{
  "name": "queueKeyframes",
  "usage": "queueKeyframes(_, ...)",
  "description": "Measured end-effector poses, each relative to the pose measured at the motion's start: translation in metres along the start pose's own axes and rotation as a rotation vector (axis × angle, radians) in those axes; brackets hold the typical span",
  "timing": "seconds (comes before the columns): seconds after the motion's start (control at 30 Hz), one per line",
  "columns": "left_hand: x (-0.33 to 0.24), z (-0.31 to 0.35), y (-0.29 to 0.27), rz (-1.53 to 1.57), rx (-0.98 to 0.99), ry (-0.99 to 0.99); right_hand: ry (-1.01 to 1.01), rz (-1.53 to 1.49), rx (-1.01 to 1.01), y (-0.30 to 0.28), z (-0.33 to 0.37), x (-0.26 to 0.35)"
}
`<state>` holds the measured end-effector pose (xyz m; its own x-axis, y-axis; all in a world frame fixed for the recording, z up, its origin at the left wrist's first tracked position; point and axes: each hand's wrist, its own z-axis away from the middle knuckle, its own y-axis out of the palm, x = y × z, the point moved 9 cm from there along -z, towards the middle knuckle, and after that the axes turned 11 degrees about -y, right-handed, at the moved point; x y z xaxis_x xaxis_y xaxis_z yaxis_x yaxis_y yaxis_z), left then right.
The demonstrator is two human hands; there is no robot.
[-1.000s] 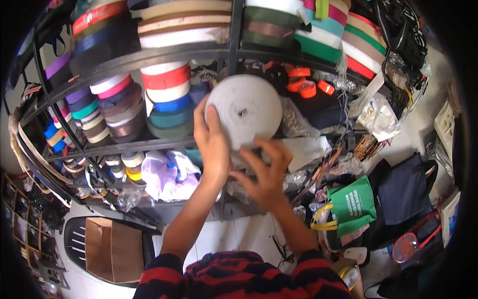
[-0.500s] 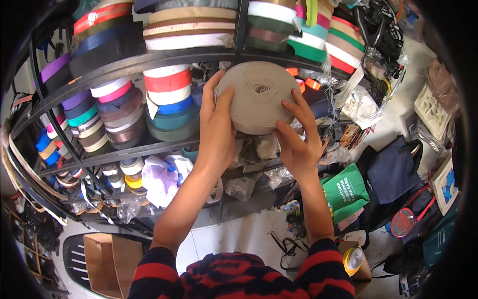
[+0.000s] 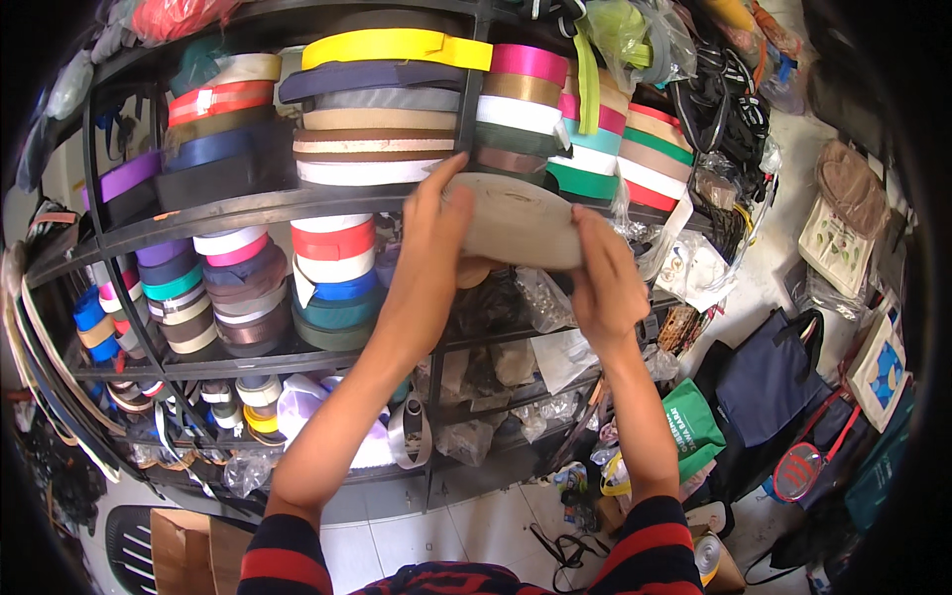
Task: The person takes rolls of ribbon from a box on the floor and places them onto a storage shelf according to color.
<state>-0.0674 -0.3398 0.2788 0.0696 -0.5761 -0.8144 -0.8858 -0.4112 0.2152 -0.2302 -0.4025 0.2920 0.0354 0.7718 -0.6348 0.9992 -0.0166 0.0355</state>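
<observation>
In front of the black rack [image 3: 233, 207], a grey roll of strap [image 3: 524, 226] is held up, its top and curved side showing. The left hand [image 3: 433, 233], curled partway open, grips one side of it, while the right hand [image 3: 610, 283] has its fingers against the opposite side. A yellow roll [image 3: 382, 46] tops a stack on the rack's upper shelf; a green bag [image 3: 691, 431] is right of the rack.
</observation>
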Motion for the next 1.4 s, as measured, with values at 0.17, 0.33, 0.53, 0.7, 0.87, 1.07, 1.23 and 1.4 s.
queueKeyframes(0.17, -0.052, -0.013, 0.024, -0.569, -0.095, 0.441, 0.038, 0.061, -0.030, 0.007, -0.020, -0.026)
queueKeyframes(0.33, -0.084, -0.080, 0.041, -0.563, -0.125, 0.690, -0.099, 0.237, -0.163, 0.003, -0.037, -0.082)
queueKeyframes(0.53, -0.091, -0.137, 0.028, -0.812, -0.259, 0.688, -0.099, 0.257, -0.265, 0.009, -0.064, -0.151)
queueKeyframes(0.7, -0.072, -0.156, 0.042, -1.217, -0.280, 0.991, -0.131, 0.187, -0.266, 0.033, -0.071, -0.170)
queueKeyframes(0.87, -0.069, -0.173, 0.049, -1.280, -0.291, 0.887, -0.165, 0.199, -0.258, 0.037, -0.069, -0.173)
queueKeyframes(1.07, -0.062, -0.179, 0.044, -1.344, -0.363, 0.858, -0.171, 0.280, -0.219, 0.034, -0.066, -0.161)
queueKeyframes(1.23, -0.060, -0.175, 0.046, -1.318, -0.375, 0.900, -0.138, 0.283, -0.238, 0.043, -0.059, -0.178)
queueKeyframes(1.4, -0.058, -0.174, 0.045, -1.325, -0.383, 0.878, -0.068, 0.160, -0.167, 0.045, -0.072, -0.185)
